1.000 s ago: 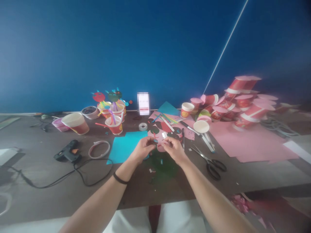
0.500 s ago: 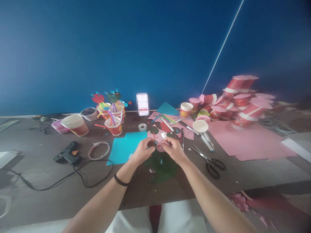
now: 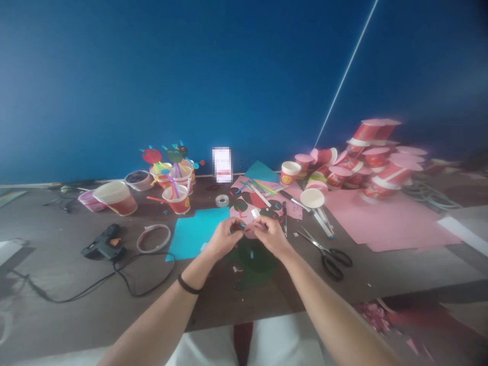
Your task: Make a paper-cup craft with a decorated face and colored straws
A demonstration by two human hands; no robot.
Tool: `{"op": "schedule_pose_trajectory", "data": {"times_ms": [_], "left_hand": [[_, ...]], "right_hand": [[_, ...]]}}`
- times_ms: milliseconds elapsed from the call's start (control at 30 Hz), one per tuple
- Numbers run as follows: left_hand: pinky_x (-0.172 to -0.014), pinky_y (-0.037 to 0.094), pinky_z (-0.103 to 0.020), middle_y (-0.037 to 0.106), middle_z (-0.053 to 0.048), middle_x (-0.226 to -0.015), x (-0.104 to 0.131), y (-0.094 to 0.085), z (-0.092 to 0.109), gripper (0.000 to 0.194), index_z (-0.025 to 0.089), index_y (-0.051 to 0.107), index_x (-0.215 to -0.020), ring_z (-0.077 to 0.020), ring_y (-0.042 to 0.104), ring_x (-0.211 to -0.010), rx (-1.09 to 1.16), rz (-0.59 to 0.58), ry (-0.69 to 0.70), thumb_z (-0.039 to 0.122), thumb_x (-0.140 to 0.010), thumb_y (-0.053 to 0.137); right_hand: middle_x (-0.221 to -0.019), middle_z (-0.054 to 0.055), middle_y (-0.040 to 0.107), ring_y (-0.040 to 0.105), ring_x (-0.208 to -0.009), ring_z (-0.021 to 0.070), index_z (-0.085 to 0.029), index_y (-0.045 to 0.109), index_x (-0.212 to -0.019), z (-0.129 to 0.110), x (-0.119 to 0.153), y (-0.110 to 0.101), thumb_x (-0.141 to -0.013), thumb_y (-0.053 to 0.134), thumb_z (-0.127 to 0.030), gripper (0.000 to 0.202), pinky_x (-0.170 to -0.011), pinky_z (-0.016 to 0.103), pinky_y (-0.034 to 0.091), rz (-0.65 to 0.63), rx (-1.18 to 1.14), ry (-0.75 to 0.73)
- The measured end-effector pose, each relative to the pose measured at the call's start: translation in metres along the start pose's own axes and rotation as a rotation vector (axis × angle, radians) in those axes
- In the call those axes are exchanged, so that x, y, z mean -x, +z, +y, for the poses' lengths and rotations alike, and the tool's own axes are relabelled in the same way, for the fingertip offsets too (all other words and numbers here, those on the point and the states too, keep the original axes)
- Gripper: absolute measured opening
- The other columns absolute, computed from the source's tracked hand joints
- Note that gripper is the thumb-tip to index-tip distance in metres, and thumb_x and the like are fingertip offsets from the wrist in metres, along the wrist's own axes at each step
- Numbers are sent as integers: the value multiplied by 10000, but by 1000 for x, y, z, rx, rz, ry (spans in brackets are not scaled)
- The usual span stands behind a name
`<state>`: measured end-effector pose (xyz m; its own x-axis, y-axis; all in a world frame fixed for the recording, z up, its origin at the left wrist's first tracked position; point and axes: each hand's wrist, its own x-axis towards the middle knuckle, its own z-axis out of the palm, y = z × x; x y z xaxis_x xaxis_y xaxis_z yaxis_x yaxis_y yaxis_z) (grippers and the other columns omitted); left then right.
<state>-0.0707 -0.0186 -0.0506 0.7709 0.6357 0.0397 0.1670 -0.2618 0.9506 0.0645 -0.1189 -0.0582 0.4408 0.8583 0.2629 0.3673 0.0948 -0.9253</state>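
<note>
My right hand pinches a small pink paper disc over the middle of the desk. Close to the disc's left edge is my left hand, its thumb and finger closed on a tiny blue piece of paper. Whether that piece touches the disc, I cannot tell. Beneath both hands lies a dark green round sheet with a blue scrap on it. Beyond the fingertips, dark green paper circles rest on pink paper.
Black-handled scissors lie open at the right. A glue gun with its cord and a tape roll sit left of the blue sheet. Decorated cups stand behind; red cups are piled far right.
The whole view has shifted very slightly. Both hands keep their hold on the disc and the blue piece, with hardly any movement.
</note>
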Motion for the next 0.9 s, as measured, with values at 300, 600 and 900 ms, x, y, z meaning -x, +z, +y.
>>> {"op": "schedule_pose_trajectory", "data": {"times_ms": [300,600,900], "left_hand": [[-402,429,-185,560,14,-674,0,1,4,158,141,577,-811,-82,502,-464,-29,3,-11,175,-674,506],[-386,407,-179,561,25,-659,0,2,4,129,140,577,-803,-68,491,-411,-47,0,-13,193,-696,526],[-380,380,-171,563,30,-616,0,2,3,133,140,590,-816,-70,491,-394,-22,-4,-31,222,-723,540]], "right_hand": [[-632,-34,537,492,-625,133,-175,620,-716,1,0,0,-721,541,-199,83,-601,225,374,-9,3,1],[-660,-24,575,518,-647,144,-173,627,-731,4,-1,1,-719,546,-208,89,-619,232,395,-5,5,13],[-650,-23,581,531,-639,146,-173,621,-722,1,0,2,-715,550,-222,86,-606,231,408,-1,-9,21]]}}
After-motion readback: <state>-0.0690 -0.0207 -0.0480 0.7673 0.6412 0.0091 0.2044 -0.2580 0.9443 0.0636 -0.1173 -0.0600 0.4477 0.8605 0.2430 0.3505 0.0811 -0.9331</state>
